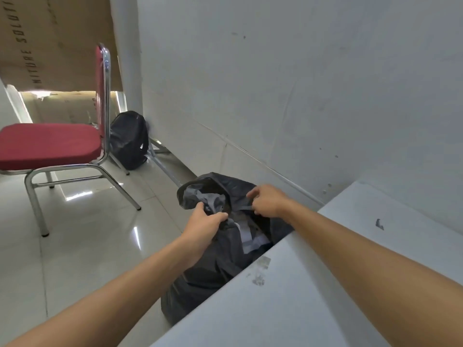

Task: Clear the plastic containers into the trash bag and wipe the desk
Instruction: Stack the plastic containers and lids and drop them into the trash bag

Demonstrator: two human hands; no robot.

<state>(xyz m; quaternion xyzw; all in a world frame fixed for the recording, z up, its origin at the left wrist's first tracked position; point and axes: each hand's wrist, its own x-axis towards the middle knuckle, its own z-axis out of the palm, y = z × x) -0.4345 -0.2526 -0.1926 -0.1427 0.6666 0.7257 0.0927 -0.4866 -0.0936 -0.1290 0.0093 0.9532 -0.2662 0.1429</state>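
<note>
A black trash bag (210, 269) stands on the tiled floor beside the white desk (288, 309), close to the wall. My left hand (204, 222) grips the near side of the bag's mouth. My right hand (266, 200) pinches the far side of the rim. Between them the mouth gapes, and pale plastic or paper (250, 237) shows inside. The desk's lower edge hides part of the bag. The desk top carries grey smudges (259, 274) and a small dark mark (379, 224).
A red padded chair (50, 144) with chrome legs stands to the left on the glossy floor. A black backpack (129, 140) leans in the corner behind it. Brown cardboard (50, 41) covers the far wall. A white wall runs along the right.
</note>
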